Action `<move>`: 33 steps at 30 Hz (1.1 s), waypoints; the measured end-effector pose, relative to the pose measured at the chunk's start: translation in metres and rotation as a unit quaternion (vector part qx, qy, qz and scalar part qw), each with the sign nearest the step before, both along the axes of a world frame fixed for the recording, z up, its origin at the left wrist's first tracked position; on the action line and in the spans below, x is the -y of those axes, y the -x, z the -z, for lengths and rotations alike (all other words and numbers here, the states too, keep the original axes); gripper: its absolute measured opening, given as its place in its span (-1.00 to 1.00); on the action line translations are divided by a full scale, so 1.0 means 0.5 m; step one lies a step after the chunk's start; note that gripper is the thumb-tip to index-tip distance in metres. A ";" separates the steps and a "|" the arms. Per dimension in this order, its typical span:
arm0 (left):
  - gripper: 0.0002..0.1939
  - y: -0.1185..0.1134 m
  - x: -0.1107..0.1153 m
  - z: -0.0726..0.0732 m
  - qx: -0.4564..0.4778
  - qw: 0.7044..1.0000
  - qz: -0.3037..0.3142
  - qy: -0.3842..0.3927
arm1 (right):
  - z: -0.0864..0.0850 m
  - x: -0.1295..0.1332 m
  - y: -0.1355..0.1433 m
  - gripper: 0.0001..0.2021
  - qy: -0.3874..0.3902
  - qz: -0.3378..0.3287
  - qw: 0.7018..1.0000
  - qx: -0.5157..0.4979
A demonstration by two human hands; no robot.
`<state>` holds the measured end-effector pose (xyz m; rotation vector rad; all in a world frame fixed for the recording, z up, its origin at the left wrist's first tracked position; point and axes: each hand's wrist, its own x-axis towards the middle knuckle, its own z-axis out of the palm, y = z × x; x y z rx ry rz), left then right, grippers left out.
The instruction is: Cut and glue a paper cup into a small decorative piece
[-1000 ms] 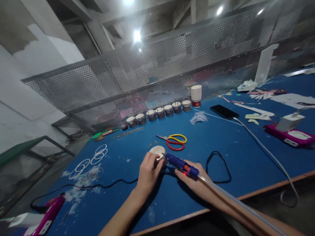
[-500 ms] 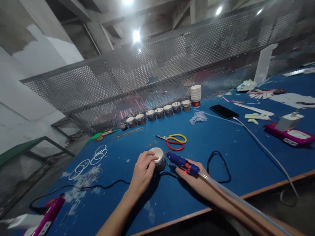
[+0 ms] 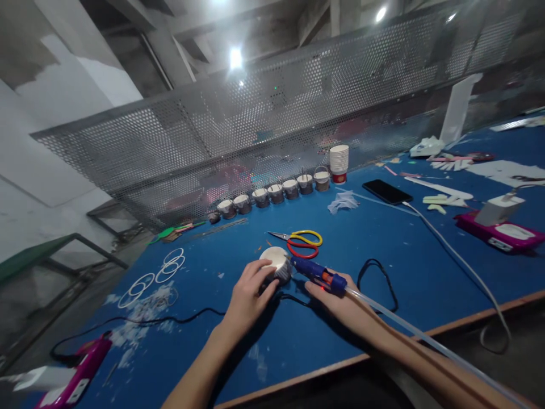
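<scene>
A small round cup (image 3: pixel 277 262) with a white top and a dark side is on the blue table in front of me. My left hand (image 3: pixel 252 287) grips it from the left, fingers over its top edge and thumb at its near side. In my right hand (image 3: pixel 336 298) is a blue hot glue gun (image 3: pixel 313 269), a red light glowing on it and a long clear glue stick (image 3: pixel 395 319) running out of its back. Its nozzle is at the cup's right upper edge; whether it touches I cannot tell. Scissors (image 3: pixel 303 243) with yellow and red handles lie just beyond.
Several similar cups (image 3: pixel 260 197) line the mesh screen, with stacked paper cups (image 3: pixel 339 160) at the row's right end. White rings (image 3: pixel 170 266) lie left. A phone (image 3: pixel 386 192) and magenta power strip (image 3: pixel 498 232) are right. A black cord (image 3: pixel 187 324) crosses the table near my hands.
The cup has tilted and turned a little under my left hand, showing more of its near side. The glue gun's nozzle has shifted slightly up and right along with its edge.
</scene>
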<state>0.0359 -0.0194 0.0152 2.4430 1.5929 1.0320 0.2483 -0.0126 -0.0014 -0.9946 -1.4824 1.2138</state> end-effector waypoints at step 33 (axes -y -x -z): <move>-0.69 -0.021 0.008 -0.011 0.308 0.937 -0.132 0.101 | 0.044 0.031 0.044 -0.85 -0.177 -0.019 0.980 0.085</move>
